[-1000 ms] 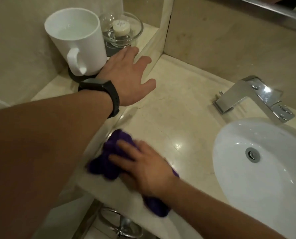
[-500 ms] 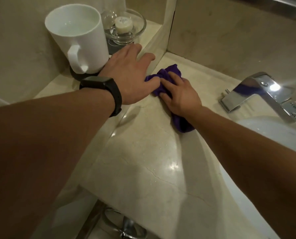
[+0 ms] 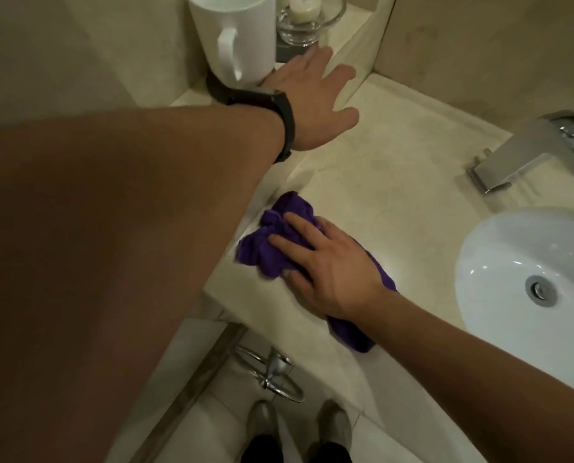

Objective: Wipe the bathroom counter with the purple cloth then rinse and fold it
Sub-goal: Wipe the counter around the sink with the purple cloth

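Observation:
The purple cloth lies bunched on the beige marble counter, near its front left corner. My right hand presses flat on the cloth with straight, spread fingers; part of the cloth sticks out behind my wrist. My left hand, with a black band on the wrist, rests flat and open on the raised ledge at the back left, beside the white mug.
A glass dish holding a small candle stands behind the mug. The white basin and chrome faucet are to the right. Under the counter's front edge hangs a chrome towel ring; my feet show on the floor.
My right hand slid the cloth from the back corner by my left hand down to the counter's front left edge. My left hand stayed on the ledge.

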{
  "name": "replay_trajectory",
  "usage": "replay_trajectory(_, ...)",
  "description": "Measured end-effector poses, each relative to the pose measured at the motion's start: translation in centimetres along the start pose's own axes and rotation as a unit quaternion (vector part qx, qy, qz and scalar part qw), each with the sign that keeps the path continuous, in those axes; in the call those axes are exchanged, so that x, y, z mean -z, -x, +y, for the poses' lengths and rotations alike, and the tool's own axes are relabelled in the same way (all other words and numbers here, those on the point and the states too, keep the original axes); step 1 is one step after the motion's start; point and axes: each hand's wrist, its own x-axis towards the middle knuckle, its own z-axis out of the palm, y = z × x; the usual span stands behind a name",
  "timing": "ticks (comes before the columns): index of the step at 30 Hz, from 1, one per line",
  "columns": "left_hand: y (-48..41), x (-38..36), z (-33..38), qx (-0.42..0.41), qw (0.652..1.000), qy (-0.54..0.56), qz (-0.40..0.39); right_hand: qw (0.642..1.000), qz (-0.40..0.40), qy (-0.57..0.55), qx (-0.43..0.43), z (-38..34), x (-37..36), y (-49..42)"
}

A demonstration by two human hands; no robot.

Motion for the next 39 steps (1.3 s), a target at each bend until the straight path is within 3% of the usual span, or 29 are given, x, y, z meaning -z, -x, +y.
replay_trajectory(14,7.0,-0.4,-0.2,-0.018,1.000,-0.015,-0.021,1.000,-0.006,0.012,-0.020,-2.5,-0.5,2.5)
replay_trajectory(24,10.3,0.0,0.4,0.004,0.999,-0.006,-0.046,0.996,-0.045,0.029,0.073,-7.1,-1.7,8.1)
replay_trajectory(28,10.4,0.1,0.5,0.009,0.999,0.004,-0.046,0.995,-0.045,0.021,0.087,-5.9,-1.6,7.5)
replay_trajectory(33,10.4,0.1,0.5,0.008,0.999,0.016,-0.037,0.999,0.037,0.022,0.018,-2.2,-0.7,1.8)
replay_trajectory(39,10.2,0.0,0.6,0.010,0.999,0.016,-0.032,0.983,0.040,0.021,-0.180,3.8,0.6,-3.0)
